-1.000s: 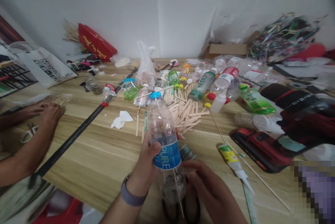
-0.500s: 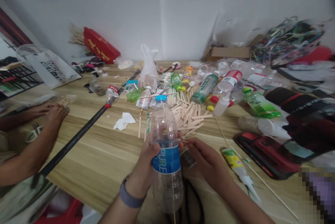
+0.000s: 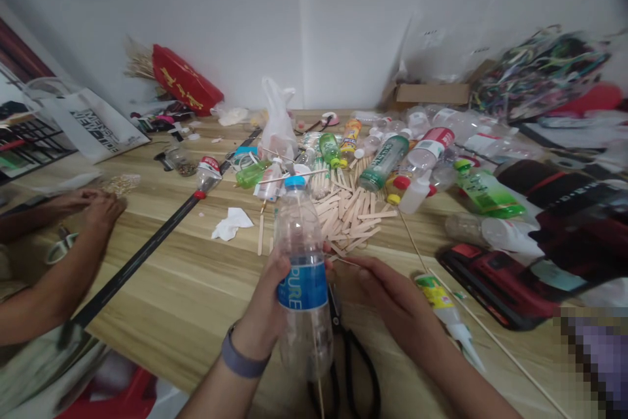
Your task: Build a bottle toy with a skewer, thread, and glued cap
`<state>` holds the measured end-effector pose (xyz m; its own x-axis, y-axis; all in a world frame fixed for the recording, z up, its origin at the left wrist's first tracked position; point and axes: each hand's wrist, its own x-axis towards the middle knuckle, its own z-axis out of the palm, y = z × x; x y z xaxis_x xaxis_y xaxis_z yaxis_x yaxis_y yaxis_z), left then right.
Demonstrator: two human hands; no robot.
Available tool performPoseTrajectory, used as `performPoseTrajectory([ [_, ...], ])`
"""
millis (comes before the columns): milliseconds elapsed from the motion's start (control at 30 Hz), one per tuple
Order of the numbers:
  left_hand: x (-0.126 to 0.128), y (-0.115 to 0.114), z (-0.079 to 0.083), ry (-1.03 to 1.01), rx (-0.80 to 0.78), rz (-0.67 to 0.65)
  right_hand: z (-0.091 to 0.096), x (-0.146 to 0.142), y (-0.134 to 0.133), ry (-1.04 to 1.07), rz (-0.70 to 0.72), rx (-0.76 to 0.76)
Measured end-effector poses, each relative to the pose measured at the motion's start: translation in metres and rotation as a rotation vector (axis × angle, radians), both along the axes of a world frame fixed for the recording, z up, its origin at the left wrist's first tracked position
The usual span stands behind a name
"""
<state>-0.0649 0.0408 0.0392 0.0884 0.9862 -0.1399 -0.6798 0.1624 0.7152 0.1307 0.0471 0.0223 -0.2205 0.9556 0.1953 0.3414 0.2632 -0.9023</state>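
Observation:
My left hand [image 3: 267, 304] is wrapped round a clear plastic bottle [image 3: 300, 275] with a blue cap and a blue label, held upright over the wooden table [image 3: 186, 275]. A thin wooden skewer [image 3: 314, 353] runs down inside the bottle and sticks out below it. My right hand [image 3: 387, 295] sits just right of the bottle, fingers pinched on the end of a thin stick [image 3: 343, 261] that pokes out of the bottle's side. Black-handled scissors [image 3: 353, 360] lie on the table under my hands.
A heap of flat craft sticks [image 3: 350, 210] and several plastic bottles [image 3: 387, 161] lie beyond. A glue tube [image 3: 444, 311] and long skewer [image 3: 495, 340] lie right, near a red case [image 3: 495, 285]. Another person's hands [image 3: 93, 206] work at left beside a black rod [image 3: 147, 252].
My right hand rose from low beside the bottle's base to its side and pinched the stick end. The bottle shifted slightly left and up in my left hand.

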Motion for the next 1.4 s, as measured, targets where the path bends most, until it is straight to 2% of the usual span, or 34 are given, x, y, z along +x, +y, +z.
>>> performPoseTrajectory([
  [100, 0.003, 0.005, -0.002, -0.015, -0.023, 0.082, -0.009, -0.004, -0.019, 0.026, -0.064, -0.056],
  [167, 0.007, 0.008, -0.002, -0.016, -0.025, 0.092, -0.016, -0.005, -0.036, 0.048, -0.040, -0.175],
  [233, 0.010, 0.009, -0.002, -0.016, -0.031, 0.089, -0.022, -0.006, -0.054, 0.094, 0.125, -0.363],
  [333, 0.015, 0.008, -0.002, -0.010, -0.037, 0.091, -0.028, -0.010, -0.072, 0.275, 0.367, -0.682],
  [433, 0.018, 0.007, -0.001, 0.005, -0.033, 0.106, -0.033, -0.016, -0.077, 0.400, 0.400, -0.827],
  [633, 0.022, 0.006, 0.002, 0.027, -0.029, 0.106, -0.045, -0.020, -0.079, 0.508, 0.355, -0.871],
  [800, 0.021, 0.005, 0.003, 0.031, -0.052, 0.120, -0.038, -0.017, -0.084, 0.590, 0.459, -0.931],
  [967, 0.020, 0.005, 0.002, 0.052, -0.029, 0.103, -0.039, -0.018, -0.086, 0.568, 0.425, -1.000],
  [1100, 0.020, 0.005, 0.000, 0.047, -0.013, 0.056, -0.044, -0.019, -0.084, 0.605, 0.450, -0.969],
  [1200, 0.020, 0.005, -0.001, 0.044, -0.012, 0.074, -0.044, -0.020, -0.085, 0.619, 0.463, -0.922],
  [1400, 0.019, 0.004, -0.001, 0.047, -0.020, 0.110, -0.052, -0.021, -0.089, 0.646, 0.453, -0.992],
])
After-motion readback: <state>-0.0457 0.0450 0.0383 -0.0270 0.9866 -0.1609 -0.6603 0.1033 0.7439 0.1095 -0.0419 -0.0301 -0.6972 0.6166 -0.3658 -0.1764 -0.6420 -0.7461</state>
